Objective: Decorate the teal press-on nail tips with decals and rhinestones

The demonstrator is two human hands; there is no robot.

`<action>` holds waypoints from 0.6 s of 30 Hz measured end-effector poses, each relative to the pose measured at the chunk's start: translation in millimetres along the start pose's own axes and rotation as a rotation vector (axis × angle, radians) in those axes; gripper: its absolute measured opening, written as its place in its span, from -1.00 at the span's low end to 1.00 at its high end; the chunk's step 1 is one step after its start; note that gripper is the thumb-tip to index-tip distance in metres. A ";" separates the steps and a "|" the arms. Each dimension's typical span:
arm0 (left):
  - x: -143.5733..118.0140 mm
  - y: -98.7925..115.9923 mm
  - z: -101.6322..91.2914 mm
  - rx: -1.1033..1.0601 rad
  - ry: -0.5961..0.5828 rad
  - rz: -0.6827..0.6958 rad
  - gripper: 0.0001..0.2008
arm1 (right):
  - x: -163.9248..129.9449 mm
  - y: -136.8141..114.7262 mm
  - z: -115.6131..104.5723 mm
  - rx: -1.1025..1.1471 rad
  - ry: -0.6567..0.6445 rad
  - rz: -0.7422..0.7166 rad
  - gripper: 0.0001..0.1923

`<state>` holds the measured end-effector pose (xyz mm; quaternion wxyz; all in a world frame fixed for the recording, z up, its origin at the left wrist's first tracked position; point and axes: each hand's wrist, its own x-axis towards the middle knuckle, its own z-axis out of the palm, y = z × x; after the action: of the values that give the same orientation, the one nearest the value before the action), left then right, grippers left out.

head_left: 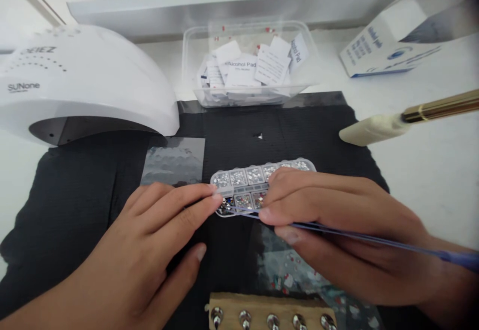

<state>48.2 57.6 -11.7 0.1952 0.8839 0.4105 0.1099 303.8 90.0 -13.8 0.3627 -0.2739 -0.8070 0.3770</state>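
Nearest edge: wooden block (269, 304) with a row of metal studs (245, 318) along its front. Just beyond, a clear sheet (295, 272) flat on the black mat (75, 195), scattered with small red and white bits.

Left hand (142, 250) palm-down on the mat, fingers extended and close together, fingertips (215, 192) touching the left end of the rhinestone box (258, 180). Nothing pinched; thumb lying free below.

Right hand (337, 230) over the right half of the box, grip pressed together, pinching a thin blue-purple pick tool (374, 240) between thumb and fingers. Handle running right, out past the wrist toward the frame edge. Tip end lying along the box's near row, just under the fingers; exact tip contact not discernible.

Rhinestone box between the two hands: clear, oblong, two rows of compartments, pale stones in the far row, darker mixed ones in the near row. Right end hidden under the right-hand fingers.

Left of the box, a crinkled foil square (174, 160) on the mat. Small shiny speck (260, 136) alone further back on the mat.

Far left: white nail lamp (82, 80), marked SUNone. Far centre: clear tub (247, 65) of alcohol pad sachets, just behind the mat. Right: gold-handled brush (411, 118) with a cream tip, over the white surface (430, 170). Far right: white-and-blue carton (396, 40), tilted.
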 end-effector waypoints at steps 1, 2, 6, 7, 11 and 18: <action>0.1 -0.3 -0.3 0.003 -0.001 0.003 -0.54 | -0.1 0.0 0.2 0.009 0.004 0.004 -0.82; 0.1 -0.8 -0.6 0.009 -0.001 0.004 -0.54 | -0.1 0.0 0.3 0.021 0.009 0.006 -0.82; 0.5 -3.2 -1.8 0.038 0.000 0.048 -0.53 | -0.4 0.3 -0.1 0.081 0.034 -0.021 -0.81; 0.8 -3.4 -2.0 0.039 0.000 0.055 -0.53 | -0.6 0.6 -0.4 0.095 0.039 -0.036 -0.81; 1.7 -2.2 -1.8 -0.003 0.034 0.016 -0.62 | -2.6 1.7 -1.5 0.156 0.076 -0.132 -0.77; 1.8 -3.1 -0.9 -0.017 0.062 0.028 -0.79 | -10.1 -16.5 1.4 0.166 0.160 -0.239 -0.73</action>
<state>46.9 61.0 -12.2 0.1884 0.8840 0.4031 0.1433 305.9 72.9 -5.0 0.4894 -0.1743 -0.7686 0.3734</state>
